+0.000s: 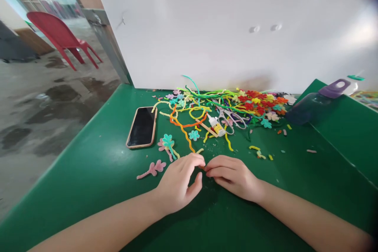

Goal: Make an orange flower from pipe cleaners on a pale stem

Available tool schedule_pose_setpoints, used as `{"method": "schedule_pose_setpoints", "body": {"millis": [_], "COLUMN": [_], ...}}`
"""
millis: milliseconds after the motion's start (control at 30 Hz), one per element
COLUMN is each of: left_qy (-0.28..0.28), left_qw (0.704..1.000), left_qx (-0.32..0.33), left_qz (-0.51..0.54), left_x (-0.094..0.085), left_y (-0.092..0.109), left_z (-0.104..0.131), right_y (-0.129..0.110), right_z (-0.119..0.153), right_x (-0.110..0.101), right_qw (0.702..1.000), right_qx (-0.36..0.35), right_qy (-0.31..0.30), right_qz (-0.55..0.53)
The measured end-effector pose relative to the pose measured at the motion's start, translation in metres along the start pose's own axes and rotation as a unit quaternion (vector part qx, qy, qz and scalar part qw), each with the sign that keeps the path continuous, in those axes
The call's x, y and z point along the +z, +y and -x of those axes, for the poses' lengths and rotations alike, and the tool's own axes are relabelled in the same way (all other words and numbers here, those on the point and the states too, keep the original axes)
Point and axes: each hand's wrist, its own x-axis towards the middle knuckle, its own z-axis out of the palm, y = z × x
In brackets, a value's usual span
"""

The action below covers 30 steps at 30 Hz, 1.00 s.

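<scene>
Just above the green table (97, 165), my left hand (180, 181) and my right hand (234, 176) meet at their fingertips. Between them shows a small orange piece, mostly hidden by the fingers; it looks like pipe cleaner. Both hands have their fingers curled and pinched round it. Left of my left hand lies a pink pipe-cleaner sprig (152, 168). Beyond it are a teal flower (168, 141) and another pink one partly under it. A long orange-yellow pipe cleaner (186, 136) runs down towards my hands.
A phone (142, 126) lies at the left. Behind my hands are a glue bottle (216, 125), scissors (230, 120), a wooden stick (206, 128) and heaped colourful flowers (256, 100). A bottle with a purple lid (313, 104) leans at the right. A white panel (191, 27) stands behind.
</scene>
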Motion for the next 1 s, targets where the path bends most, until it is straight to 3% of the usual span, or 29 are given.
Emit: {"method": "schedule_pose_setpoints", "body": {"millis": [233,333,467,600,867,1000], "left_qy": [0.001,0.013,0.034,0.048,0.093,0.067], "left_qw": [1.0,0.999,0.997,0.997,0.995,0.997], "left_qx": [-0.028,-0.042,-0.063,-0.039,-0.024,0.037], "left_qz": [0.004,0.011,0.024,0.036,0.04,0.013], "left_x": [0.0,0.0,-0.001,-0.001,-0.002,-0.002], "left_y": [0.001,0.0,0.001,0.004,0.003,0.003], "left_z": [-0.001,-0.003,-0.005,-0.006,-0.003,0.001], "right_y": [-0.002,-0.005,-0.006,-0.001,0.004,0.005], "right_z": [-0.001,-0.002,-0.003,-0.003,-0.002,-0.003], "right_x": [0.002,0.002,0.0,-0.001,0.001,0.001], "right_qw": [0.998,0.99,0.958,0.906,0.856,0.851], "right_qx": [0.015,0.068,0.197,0.282,0.344,0.363], "right_qy": [0.02,0.047,0.101,0.174,0.198,0.208], "right_qz": [-0.055,-0.115,-0.182,-0.264,-0.331,-0.317]}}
